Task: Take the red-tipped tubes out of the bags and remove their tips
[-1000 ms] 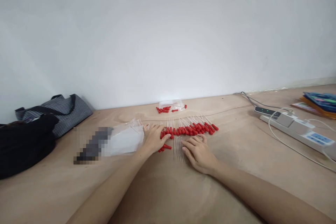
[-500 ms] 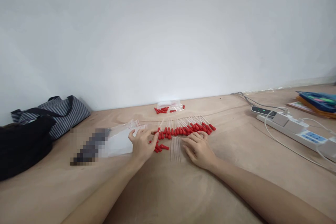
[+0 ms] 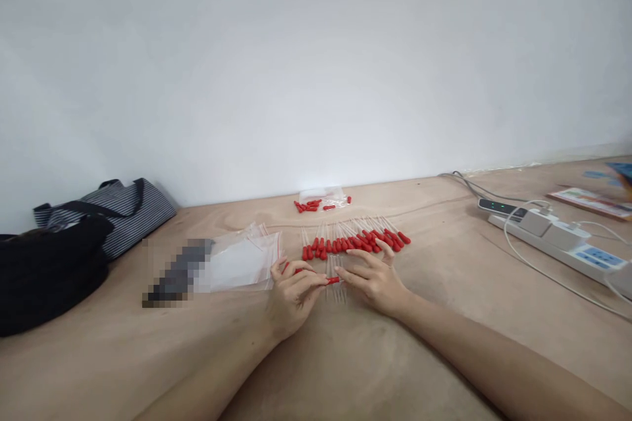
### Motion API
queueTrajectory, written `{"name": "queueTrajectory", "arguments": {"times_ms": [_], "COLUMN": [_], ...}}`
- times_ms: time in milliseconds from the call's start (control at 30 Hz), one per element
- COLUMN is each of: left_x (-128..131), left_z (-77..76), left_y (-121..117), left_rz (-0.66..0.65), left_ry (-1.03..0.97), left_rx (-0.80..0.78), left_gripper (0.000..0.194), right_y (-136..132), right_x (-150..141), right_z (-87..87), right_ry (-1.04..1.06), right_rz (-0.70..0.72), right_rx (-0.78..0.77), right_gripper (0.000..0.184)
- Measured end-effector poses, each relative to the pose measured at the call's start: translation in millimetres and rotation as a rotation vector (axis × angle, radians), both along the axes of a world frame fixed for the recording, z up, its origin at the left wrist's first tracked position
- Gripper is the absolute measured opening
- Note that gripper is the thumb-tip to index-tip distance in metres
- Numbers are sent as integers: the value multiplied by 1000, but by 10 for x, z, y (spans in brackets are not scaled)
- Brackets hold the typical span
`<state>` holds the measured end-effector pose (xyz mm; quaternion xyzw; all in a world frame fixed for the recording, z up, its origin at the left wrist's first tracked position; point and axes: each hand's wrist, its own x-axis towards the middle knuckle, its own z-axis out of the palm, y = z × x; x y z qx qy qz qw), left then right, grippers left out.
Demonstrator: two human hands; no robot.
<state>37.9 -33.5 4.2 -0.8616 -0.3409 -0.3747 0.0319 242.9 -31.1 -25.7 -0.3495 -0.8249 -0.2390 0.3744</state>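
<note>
While left hand (image 3: 299,289) pinches red bulb (image 3: 333,281), right hand (image 3: 374,276) curls opposite, grip unclear.

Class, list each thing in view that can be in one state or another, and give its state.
Left hand, pinching a small red rubber bulb
Right hand, fingers bent beside that bulb; grip unclear
Thin clear tubes, lying side by side
Red-bulbed pale-stemmed droppers, lying in a fanned row
Clear plastic bags, overlapping; seals unclear
White plastic power strip, white chargers plugged in
Black rectangular device, green lights on
</note>
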Motion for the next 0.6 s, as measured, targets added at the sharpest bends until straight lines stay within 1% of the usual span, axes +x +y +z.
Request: {"name": "queueTrajectory", "arguments": {"times_ms": [100, 167, 267, 400, 600], "left_x": [20, 44, 82, 101, 87], "left_z": [-24, -51, -94, -133, -149], "left_y": [-3, -1, 10, 14, -9], "left_rz": [34, 64, 79, 86, 109], "left_ry": [44, 85, 119, 108, 96], "left_rx": [40, 72, 110, 141, 179], "left_gripper": [13, 17, 15, 13, 8], "right_y": [5, -4, -18, -27, -41], "right_x": [-8, -25, -58, -83, -67], "right_z": [-15, -19, -23, -17, -6], "right_ry": [0, -4, -17, -26, -144], "right_rz": [17, 23, 30, 13, -7], "right_rx": [9, 18, 42, 26, -9], "right_gripper": [23, 26, 24, 17, 21]}}
